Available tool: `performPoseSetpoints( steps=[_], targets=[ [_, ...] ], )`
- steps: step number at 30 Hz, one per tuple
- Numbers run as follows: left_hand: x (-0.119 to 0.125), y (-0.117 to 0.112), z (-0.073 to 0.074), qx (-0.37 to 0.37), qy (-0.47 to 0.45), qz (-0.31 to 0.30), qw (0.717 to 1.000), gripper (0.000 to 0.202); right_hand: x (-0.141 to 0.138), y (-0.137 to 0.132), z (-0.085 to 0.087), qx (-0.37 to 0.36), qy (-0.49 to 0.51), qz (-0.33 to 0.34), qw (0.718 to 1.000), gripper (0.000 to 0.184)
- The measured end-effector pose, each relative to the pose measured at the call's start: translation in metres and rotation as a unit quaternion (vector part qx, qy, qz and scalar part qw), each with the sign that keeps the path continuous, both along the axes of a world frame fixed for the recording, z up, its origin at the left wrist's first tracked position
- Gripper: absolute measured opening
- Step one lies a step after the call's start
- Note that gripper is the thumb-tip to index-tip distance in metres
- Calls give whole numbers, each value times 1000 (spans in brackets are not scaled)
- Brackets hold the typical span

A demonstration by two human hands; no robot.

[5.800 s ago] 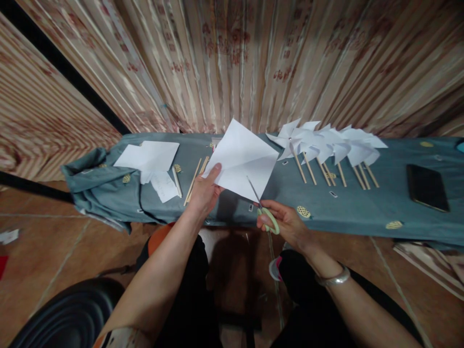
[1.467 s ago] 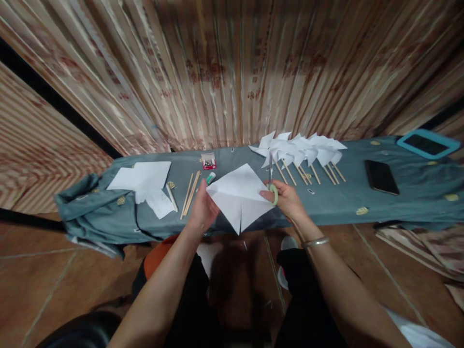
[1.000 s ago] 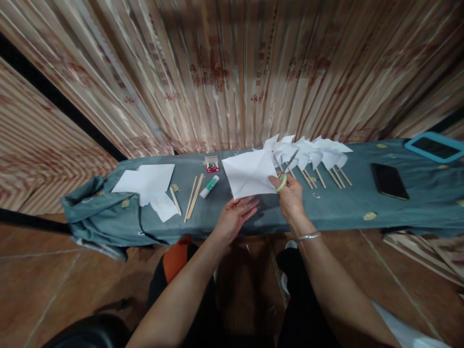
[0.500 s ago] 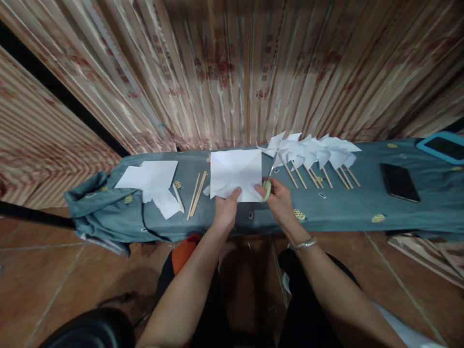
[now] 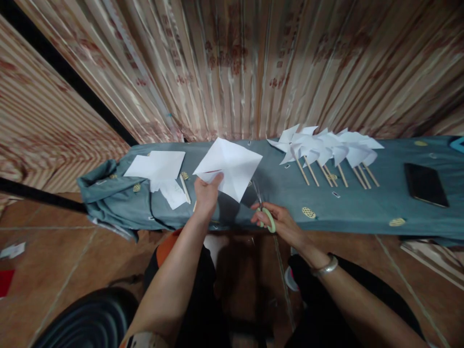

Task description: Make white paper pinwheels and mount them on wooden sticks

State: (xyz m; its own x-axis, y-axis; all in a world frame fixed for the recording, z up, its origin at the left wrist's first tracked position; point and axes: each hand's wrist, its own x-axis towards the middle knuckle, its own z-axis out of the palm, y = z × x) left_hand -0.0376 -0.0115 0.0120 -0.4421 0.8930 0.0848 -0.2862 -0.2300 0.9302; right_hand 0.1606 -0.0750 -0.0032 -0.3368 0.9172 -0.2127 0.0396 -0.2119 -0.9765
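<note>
Left hand: fingers pinched on near-left corner of white paper square, now turned corner-up into a diamond and lifted off the worktop; half a second back, held flat and square-on by both hands.

Right hand: fingers closed through green handles of scissors, now withdrawn from the sheet, blades pointing up toward its lower corner, just short of touching. Judged: sheet re-gripped and rotated for a fresh cut from a corner.

Left of left-hand fingers: loose white sheets, scraps, wooden sticks.

Right of right-hand fingers: row of finished paper pinwheels on sticks; further right, dark phone, well apart.

Beyond fingers: striped curtain.
</note>
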Motion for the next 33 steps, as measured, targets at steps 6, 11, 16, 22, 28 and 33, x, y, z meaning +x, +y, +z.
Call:
performPoseSetpoints(
  steps=[6, 11, 16, 22, 28, 33],
  targets=[
    [-1, 3, 9, 14, -53, 9, 998, 29, -15, -14, 0, 6, -15, 106, 994, 45],
    [3, 4, 6, 33, -63, -10, 997, 33, -17, -13, 4, -7, 14, 107, 994, 47],
    [4, 7, -2, 53, -58, -25, 997, 47, -13, -8, 9, -14, 7, 114, 993, 50],
    [5, 6, -4, 51, -51, -24, 997, 49, -16, -8, 8, -15, 16, 120, 993, 50],
    [8, 5, -3, 50, -49, -26, 997, 47, -18, -7, 10, -11, 20, 111, 994, 50],
    [8, 4, -3, 48, -50, -28, 997, 45, -20, -6, 9, -3, 12, 100, 995, 52]
  ],
)
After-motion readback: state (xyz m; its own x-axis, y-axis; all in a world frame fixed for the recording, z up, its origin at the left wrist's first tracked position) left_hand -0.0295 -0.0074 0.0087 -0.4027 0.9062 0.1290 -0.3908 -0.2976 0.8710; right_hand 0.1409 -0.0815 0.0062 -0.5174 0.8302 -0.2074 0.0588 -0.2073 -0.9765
